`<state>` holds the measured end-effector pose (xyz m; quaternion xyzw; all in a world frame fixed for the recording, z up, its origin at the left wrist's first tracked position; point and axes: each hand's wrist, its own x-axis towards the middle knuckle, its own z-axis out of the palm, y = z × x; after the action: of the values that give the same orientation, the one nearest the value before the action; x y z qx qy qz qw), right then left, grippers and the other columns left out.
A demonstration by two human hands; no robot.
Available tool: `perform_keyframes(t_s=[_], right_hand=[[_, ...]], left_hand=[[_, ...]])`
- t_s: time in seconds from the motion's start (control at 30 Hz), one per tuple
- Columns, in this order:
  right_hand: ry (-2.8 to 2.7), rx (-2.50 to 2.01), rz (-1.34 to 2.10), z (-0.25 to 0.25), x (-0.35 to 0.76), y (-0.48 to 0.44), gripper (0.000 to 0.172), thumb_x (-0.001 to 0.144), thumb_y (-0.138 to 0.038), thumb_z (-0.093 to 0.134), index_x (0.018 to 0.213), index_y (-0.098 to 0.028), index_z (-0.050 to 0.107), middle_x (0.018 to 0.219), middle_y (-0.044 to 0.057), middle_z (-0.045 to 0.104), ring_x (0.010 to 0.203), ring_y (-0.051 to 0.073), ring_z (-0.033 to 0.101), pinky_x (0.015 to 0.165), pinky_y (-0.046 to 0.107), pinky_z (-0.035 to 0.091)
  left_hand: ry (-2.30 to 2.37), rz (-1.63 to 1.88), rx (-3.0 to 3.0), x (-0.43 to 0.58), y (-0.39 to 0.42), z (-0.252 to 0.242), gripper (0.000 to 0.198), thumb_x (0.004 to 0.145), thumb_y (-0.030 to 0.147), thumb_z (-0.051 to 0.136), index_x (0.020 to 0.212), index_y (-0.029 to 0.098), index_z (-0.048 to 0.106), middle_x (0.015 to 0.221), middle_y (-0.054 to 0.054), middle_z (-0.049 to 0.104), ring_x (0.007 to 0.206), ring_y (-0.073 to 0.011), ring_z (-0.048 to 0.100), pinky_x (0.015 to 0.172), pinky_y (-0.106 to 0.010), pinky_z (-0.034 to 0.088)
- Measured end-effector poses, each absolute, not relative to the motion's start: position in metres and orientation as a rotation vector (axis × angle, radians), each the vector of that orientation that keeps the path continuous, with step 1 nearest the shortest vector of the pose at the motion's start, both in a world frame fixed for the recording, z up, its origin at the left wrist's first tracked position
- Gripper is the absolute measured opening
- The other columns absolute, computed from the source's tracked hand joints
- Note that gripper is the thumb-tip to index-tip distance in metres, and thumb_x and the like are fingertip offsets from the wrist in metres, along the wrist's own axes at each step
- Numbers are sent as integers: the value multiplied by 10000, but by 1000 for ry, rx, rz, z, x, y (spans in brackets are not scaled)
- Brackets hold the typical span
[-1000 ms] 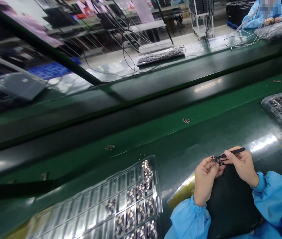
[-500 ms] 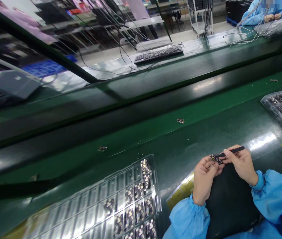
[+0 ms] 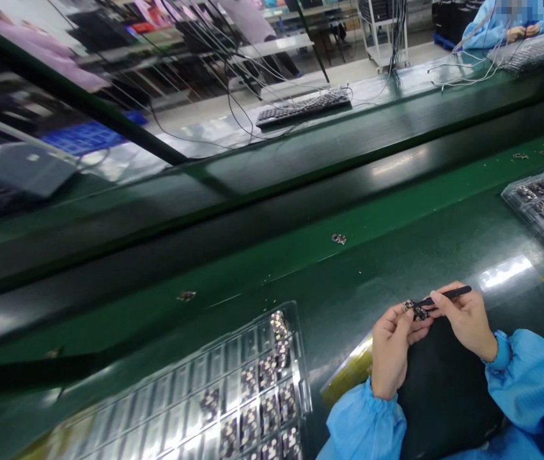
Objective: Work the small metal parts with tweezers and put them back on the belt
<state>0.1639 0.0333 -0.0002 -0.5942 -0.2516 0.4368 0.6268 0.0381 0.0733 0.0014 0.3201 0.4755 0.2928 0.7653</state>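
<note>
My left hand pinches a small dark circuit board between thumb and fingers, low at the right of the view. From the other side, my right hand grips black tweezers whose tips reach the board; the fingers partly hide the contact. Left of the hands lies a clear plastic tray, with small boards in its right-hand pockets and one apart from them. A yellowish film strip lies on the dark bench beside my left wrist.
A second tray holding boards lies at the right edge. Along the green conveyor belt lie loose boards, among them one board ahead of my hands. Beyond are a ledge, a keyboard, cables and a person in blue.
The loose boards on the green belt have shifted left. Both hands stay nearly in place; the left thumb and the small board have shifted slightly.
</note>
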Motion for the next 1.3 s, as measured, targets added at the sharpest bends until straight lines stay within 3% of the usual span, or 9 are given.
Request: perform_keyframes(t_s=[0.5, 0.77, 0.97, 1.03, 1.13, 1.2, 1.3], right_hand=[[-742, -1363, 829, -2, 160, 26, 145, 774, -316, 652, 774, -174, 627, 711, 43, 683, 650, 180, 663, 614, 295, 564], [-604, -1351, 834, 4, 166, 29, 195, 741, -362, 680, 755, -174, 632, 727, 53, 697, 621, 193, 671, 594, 314, 562], [-442, -1211, 854, 4, 190, 37, 242, 769, -407, 634, 747, -166, 611, 769, 64, 708, 787, 224, 675, 728, 367, 534], [-403, -1132, 1035, 5, 190, 39, 255, 769, -409, 621, 734, -156, 609, 717, 55, 701, 727, 204, 676, 686, 336, 532], [-368, -1015, 1400, 7, 181, 42, 276, 752, -413, 619, 737, -138, 602, 539, 11, 641, 484, 157, 624, 493, 270, 501], [-381, -988, 1594, 8, 173, 44, 335, 756, -458, 597, 727, -124, 603, 424, -27, 562, 329, 120, 521, 359, 227, 426], [-433, -1005, 1729, 11, 165, 45, 403, 754, -509, 585, 663, -116, 591, 332, -68, 458, 235, 62, 358, 273, 176, 318]], left_hand=[[1067, 688, 830, 36, 71, -2, 379, 697, 442, 673, 851, 102, 606, 725, -111, 707, 715, -231, 685, 631, -291, 533], [1074, 711, 891, 35, 70, -4, 335, 731, 423, 648, 835, 108, 601, 705, -87, 691, 700, -225, 682, 640, -312, 539], [1203, 867, 1057, 27, 76, 5, 333, 751, 432, 620, 918, 144, 637, 808, -87, 695, 752, -238, 678, 685, -349, 539], [1254, 934, 1305, 23, 77, 11, 302, 763, 388, 620, 977, 181, 672, 958, -105, 689, 879, -245, 654, 815, -371, 503], [1211, 975, 1682, 16, 76, 16, 220, 777, 284, 615, 974, 249, 705, 1163, -83, 620, 1079, -252, 555, 980, -385, 386], [1141, 989, 1807, 14, 75, 17, 222, 785, 232, 598, 974, 273, 706, 1180, -78, 610, 1111, -257, 524, 994, -408, 363], [1095, 1048, 1820, 13, 71, 16, 240, 779, 187, 592, 968, 281, 706, 1156, -89, 621, 1093, -266, 532, 975, -430, 375]])
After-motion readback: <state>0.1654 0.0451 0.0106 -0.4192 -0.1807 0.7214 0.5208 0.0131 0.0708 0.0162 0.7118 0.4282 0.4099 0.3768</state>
